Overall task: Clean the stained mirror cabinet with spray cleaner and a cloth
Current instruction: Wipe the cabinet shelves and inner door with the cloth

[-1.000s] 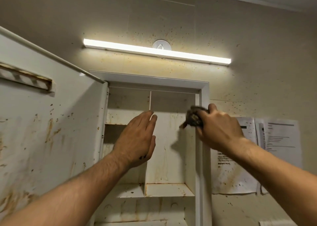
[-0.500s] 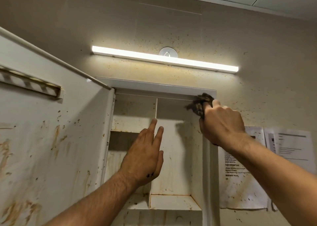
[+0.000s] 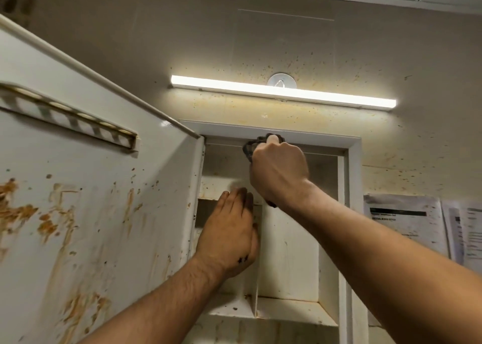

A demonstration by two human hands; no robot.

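Just beneath the strip light [image 3: 284, 91], the right hand [image 3: 277, 172] grips a dark bunched cloth [image 3: 249, 148] against the top rail [image 3: 326, 140] of the mirror cabinet [image 3: 353, 213]. Lower under the light, the left hand [image 3: 229, 228] lies flat, fingers straight, on the inner shelving [image 3: 287, 308]. My judgement: press firmly, draw the cloth along the whole rail into both corners, turn it to a cleaner face, and brace with the left palm.

dark crumpled cloth [image 3: 252, 147] pressed against the open, brown-stained cabinet's [image 3: 354, 176] top frame.
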